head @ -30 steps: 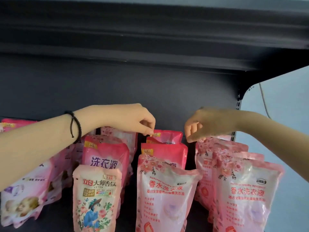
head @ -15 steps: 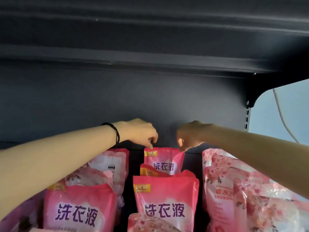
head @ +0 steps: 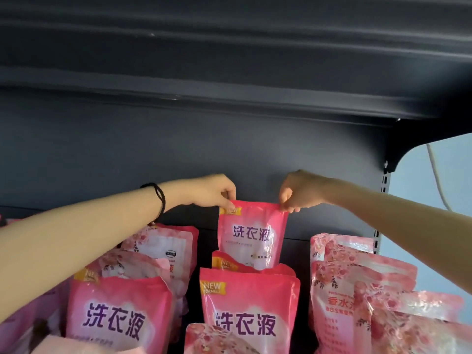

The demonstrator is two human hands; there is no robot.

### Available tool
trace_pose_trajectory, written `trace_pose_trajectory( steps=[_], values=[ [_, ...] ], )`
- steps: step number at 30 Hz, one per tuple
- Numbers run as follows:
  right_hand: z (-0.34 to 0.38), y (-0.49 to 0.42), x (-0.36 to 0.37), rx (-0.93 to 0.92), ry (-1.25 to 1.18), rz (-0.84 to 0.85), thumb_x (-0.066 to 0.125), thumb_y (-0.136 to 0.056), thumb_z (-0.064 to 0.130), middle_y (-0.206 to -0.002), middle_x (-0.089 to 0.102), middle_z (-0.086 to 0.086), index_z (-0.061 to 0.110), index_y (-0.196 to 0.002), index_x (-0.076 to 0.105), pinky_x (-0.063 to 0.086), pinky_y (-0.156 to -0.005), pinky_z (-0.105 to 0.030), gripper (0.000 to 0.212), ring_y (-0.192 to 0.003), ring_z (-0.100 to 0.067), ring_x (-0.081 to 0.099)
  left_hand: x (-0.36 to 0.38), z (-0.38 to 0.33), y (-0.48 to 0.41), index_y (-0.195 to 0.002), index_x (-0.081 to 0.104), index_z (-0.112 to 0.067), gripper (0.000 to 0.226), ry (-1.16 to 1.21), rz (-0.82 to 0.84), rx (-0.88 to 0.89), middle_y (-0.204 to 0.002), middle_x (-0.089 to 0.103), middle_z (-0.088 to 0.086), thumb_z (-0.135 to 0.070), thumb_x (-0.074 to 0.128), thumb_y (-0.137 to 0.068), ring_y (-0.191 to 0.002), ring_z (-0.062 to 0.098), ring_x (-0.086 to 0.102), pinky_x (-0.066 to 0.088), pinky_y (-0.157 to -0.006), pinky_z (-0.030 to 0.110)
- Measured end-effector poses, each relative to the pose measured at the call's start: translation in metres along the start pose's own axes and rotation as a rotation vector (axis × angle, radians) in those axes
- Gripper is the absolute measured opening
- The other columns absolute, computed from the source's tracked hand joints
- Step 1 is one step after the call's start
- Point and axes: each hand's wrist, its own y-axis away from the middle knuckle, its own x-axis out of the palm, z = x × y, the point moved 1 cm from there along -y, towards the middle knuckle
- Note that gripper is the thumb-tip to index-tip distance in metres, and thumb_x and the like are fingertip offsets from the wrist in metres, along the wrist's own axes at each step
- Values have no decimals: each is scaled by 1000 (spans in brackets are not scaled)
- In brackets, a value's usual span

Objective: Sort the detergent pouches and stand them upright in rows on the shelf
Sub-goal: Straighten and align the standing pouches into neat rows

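The dark shelf (head: 127, 154) fills most of the frame, its back panel in the middle and the underside of the upper shelf (head: 229, 60) across the top. Pink pouches stand in it in three rows along the bottom of the frame. The left row (head: 120, 315) has a pouch with purple lettering in front and paler ones leaning behind it. The middle row (head: 249, 310) has the same purple-lettered kind, one behind another, with a floral pouch (head: 217, 338) at the bottom edge. The right row (head: 339, 302) holds floral pouches, crowded and overlapping. The held pouch (head: 252, 238) is at the back of the middle row, just right of centre, upright and facing forward, close to the back panel; its lower edge is hidden behind the pouch in front. The left hand (head: 212, 191) reaches in from the left and pinches the pouch's top left corner between thumb and fingertips, narrow grip. The right hand (head: 301, 192) comes in from the right and pinches the top right corner the same way. A black wristband (head: 159, 200) circles the left wrist. A pale cord (head: 436, 175) hangs by the wall at the right edge.
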Motion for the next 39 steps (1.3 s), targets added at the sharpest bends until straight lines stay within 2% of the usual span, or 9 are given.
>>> trace_pose_trajectory(
  steps=[4, 7, 8, 10, 14, 19, 24, 32, 39],
  values=[
    [0, 10, -21, 20, -680, -313, 57, -92, 11, -69, 61, 0, 16, -72, 59, 47, -63, -23, 20, -64, -9, 58, -22, -10, 17, -76, 51, -13, 19, 633, -278, -81, -74, 59, 0, -7, 58, -93, -64, 8, 55, 48, -65, 28],
    [20, 14, -24, -11, -1256, -451, 55, -96, 16, -75, 63, 0, 16, -85, 56, 52, -66, -23, 11, -67, -12, 61, -38, -24, 25, -76, 48, -13, 20, 921, -478, -34, -86, 62, 8, -8, 54, -94, -78, 18, 59, 49, -70, 35],
    [29, 17, -23, -15, -1359, -454, 57, -95, 21, -79, 66, 0, 15, -92, 58, 53, -66, -26, 7, -69, -13, 64, -43, -30, 28, -75, 49, -13, 21, 966, -544, -12, -86, 62, 9, -8, 55, -94, -82, 21, 60, 49, -73, 37],
    [45, 23, -17, -2, -1452, -408, 64, -90, 31, -89, 71, -2, 12, -106, 61, 55, -64, -29, 25, -72, -14, 70, -50, -39, 34, -75, 50, -12, 20, 1006, -650, 17, -81, 62, 5, -6, 56, -93, -77, 16, 63, 50, -77, 36],
    [72, 41, -18, 47, -1659, -534, 71, -84, 20, -94, 73, -9, 8, -104, 64, 59, -71, -39, 24, -75, -20, 71, -61, -51, 53, -76, 50, -12, 19, 1097, -693, 19, -80, 61, 4, -7, 58, -93, -70, 15, 60, 51, -66, 30],
    [104, 73, -33, 67, -1693, -690, 76, -79, 20, -75, 74, -5, 10, -91, 66, 57, -58, -33, 19, -62, -19, 71, -69, -61, 86, -80, 52, -10, 15, 1316, -640, 1, -80, 63, 6, -7, 61, -91, -65, 16, 62, 54, -63, 31],
    [133, 112, -29, 57, -1677, -729, 74, -80, 20, -70, 74, -3, 14, -81, 67, 58, -57, -32, 9, -61, -16, 71, -70, -69, 127, -102, 57, -2, 14, 1403, -582, -17, -81, 64, 7, -7, 63, -90, -63, 16, 64, 57, -58, 28],
    [198, 163, -26, 5, -1674, -801, 71, -85, 23, -77, 74, -2, 14, -82, 67, 60, -64, -35, 9, -68, -17, 71, -85, -75, 203, -93, 62, -5, 4, 1333, -588, 90, -82, 67, 7, -9, 60, -92, -69, 16, 67, 58, -64, 31],
    [249, 178, 13, -26, -1714, -822, 68, -88, 22, -77, 71, -7, 12, -81, 68, 60, -65, -37, 12, -64, -18, 67, -62, -51, 258, -94, 60, -10, 8, 1072, -777, 70, -87, 68, 1, -17, 59, -94, -81, 12, 66, 57, -79, 33]
  ],
)
